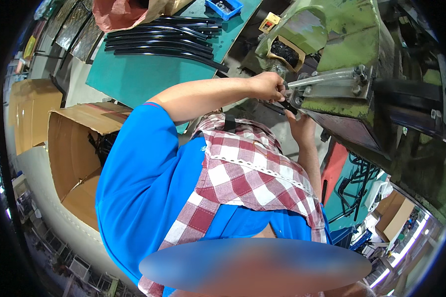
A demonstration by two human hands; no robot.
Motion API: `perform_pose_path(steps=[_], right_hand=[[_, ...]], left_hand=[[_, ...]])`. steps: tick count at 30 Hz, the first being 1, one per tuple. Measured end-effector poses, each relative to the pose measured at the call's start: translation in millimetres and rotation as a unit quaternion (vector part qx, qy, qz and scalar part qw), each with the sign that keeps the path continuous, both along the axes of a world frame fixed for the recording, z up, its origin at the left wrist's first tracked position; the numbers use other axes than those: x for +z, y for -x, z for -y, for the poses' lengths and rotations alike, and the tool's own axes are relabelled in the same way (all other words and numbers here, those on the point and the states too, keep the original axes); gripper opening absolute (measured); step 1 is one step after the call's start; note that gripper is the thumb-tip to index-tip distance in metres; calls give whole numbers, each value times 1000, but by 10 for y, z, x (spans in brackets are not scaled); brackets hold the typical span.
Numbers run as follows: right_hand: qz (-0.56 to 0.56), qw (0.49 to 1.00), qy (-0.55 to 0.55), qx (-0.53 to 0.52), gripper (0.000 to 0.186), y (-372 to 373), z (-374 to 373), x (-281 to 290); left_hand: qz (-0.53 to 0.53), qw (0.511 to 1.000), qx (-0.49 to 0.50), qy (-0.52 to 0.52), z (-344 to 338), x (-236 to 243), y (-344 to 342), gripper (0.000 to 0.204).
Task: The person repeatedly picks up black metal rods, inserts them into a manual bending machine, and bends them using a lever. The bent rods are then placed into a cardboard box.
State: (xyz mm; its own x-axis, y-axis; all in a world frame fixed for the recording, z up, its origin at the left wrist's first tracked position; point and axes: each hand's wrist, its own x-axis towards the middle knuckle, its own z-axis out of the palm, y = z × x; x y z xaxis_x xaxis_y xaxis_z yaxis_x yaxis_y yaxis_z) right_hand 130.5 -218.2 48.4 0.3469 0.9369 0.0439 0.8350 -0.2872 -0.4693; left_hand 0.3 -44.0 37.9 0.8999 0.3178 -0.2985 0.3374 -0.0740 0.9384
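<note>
At the green machine (352, 44), my left hand (270, 85) has its fingers closed at a dark metal piece (287, 104), beside a steel bar with a spring (327, 79). My right hand (301, 123) is just below, its fingertips curled on the lower part of that dark piece. A small cardboard box of black bits (285, 51) sits on the machine above my hands.
A teal table (129, 81) holds black tubes (158, 42), a paper sack (119, 12) and a blue tray (223, 7). Cardboard boxes (72, 158) stand at my left. Black frames (357, 183) lie on another teal surface at lower right.
</note>
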Motion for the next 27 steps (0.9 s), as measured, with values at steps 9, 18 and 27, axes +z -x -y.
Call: perform_pose_path(steps=[9,18,27], right_hand=[[-6,999,-31,-19,51,-172,205,-289],[57,997,-56,-9,34,-205,194,-271],[93,991,-97,-1,29,-291,324,-709]], left_hand=[[20,999,-18,-34,55,84,-68,13],[-7,997,-36,-74,82,-15,-48,26],[-207,777,65,-592,-821,-1100,1436,6]])
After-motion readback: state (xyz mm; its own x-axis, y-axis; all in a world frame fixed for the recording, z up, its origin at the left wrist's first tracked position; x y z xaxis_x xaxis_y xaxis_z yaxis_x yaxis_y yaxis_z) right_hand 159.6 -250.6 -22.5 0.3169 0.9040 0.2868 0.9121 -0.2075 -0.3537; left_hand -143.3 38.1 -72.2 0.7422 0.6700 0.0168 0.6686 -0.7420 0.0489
